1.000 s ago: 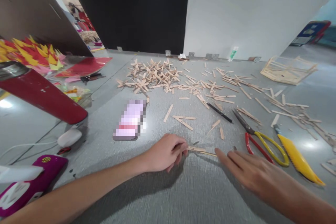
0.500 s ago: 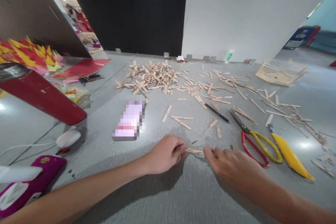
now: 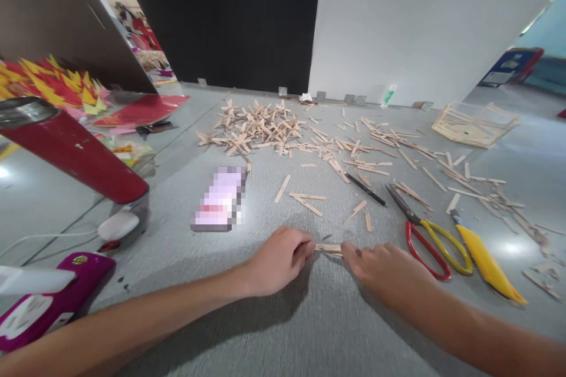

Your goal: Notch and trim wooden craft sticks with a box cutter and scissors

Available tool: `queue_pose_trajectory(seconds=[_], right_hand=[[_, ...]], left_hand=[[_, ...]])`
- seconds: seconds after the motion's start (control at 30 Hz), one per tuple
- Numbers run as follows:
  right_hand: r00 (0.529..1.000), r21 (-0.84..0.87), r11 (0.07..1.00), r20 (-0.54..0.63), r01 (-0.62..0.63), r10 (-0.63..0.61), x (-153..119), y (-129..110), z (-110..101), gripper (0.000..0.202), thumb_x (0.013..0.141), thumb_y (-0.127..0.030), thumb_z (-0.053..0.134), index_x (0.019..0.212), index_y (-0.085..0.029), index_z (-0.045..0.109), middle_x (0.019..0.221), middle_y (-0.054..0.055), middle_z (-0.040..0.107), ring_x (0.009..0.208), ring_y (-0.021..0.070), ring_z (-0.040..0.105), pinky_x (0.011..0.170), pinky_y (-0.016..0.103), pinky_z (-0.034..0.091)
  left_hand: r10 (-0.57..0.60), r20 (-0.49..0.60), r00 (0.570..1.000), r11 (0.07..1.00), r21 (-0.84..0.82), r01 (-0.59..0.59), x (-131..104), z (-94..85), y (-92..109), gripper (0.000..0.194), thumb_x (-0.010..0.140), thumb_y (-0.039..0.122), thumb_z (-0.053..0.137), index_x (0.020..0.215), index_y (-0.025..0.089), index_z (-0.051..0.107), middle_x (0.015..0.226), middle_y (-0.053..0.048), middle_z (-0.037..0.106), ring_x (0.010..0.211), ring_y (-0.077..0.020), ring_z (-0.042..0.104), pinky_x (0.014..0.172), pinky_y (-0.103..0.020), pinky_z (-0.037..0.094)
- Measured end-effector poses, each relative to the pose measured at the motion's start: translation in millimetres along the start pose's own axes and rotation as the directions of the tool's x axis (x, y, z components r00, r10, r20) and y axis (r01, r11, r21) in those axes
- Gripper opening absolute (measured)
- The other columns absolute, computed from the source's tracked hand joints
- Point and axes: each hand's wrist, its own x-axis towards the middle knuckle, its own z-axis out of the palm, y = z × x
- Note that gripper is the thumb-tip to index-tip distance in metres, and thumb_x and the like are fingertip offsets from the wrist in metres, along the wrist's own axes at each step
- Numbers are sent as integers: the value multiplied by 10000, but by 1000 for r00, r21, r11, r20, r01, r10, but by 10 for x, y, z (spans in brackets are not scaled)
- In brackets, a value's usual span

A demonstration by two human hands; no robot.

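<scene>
Left to right: red flask (image 3: 88,150) leaning at the far left, phone (image 3: 220,200) lying flat on the grey surface, then the left hand (image 3: 280,259), curled nearly closed, thumb and fingertips pinching the left end of a short bundle of wooden strips (image 3: 328,248). For good work, I judge, this left pinch should serve as the fixed clamp: light, steady, close to the end, wrist low. The strips sit in the gap between the two hands, low over the surface; whether they touch it I cannot tell from here. They appear layered, a thin edge showing below the upper piece. Best handling, in my view: line up the long edges first, then press evenly along the length, without twisting, since wood this thin could split or slide askew. Long axis: crosswise to the person, almost level, running from one hand to the other, dropping very slightly rightward. Both ends are covered by fingers, so no tip can be made out. Next, the right hand (image 3: 369,262): fingers folded in, thumb and forefinger closed on the right end; the grip underneath is hidden. Beyond it, scissors (image 3: 420,230) lie well apart from the strips.
</scene>
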Motion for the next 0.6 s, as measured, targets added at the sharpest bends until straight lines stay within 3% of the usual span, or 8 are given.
queue_pose_trajectory(seconds=[0.17, 0.4, 0.6], right_hand=[[999, -9, 999, 0, -37, 37, -22, -111, -73, 208, 900, 17, 617, 995, -160, 670, 601, 24, 720, 466, 161, 675, 454, 242, 348], [1000, 53, 998, 9, -20, 20, 60, 103, 31, 252, 914, 36, 570, 1030, -169, 659, 637, 8, 733, 497, 162, 695, 461, 246, 373], [993, 132, 984, -14, -117, 120, -19, -159, -37, 267, 873, 88, 582, 980, -136, 679, 628, 65, 734, 494, 182, 700, 437, 245, 320]], left_hand=[[3, -29, 1000, 999, 45, -2, -40, 63, -21, 315, 1020, 230, 420, 706, 242, 398, 597, 45, 419, 574, -151, 362, 617, -282, 290], [-22, -66, 998, 995, 97, 28, -46, 121, -57, 385, 1087, 367, 362, 722, 251, 404, 605, 32, 429, 573, -169, 375, 639, -319, 287], [-36, -107, 994, 989, 142, 51, -94, 203, -58, 335, 1076, 356, 337, 765, 251, 404, 639, 27, 441, 596, -178, 385, 642, -322, 284]])
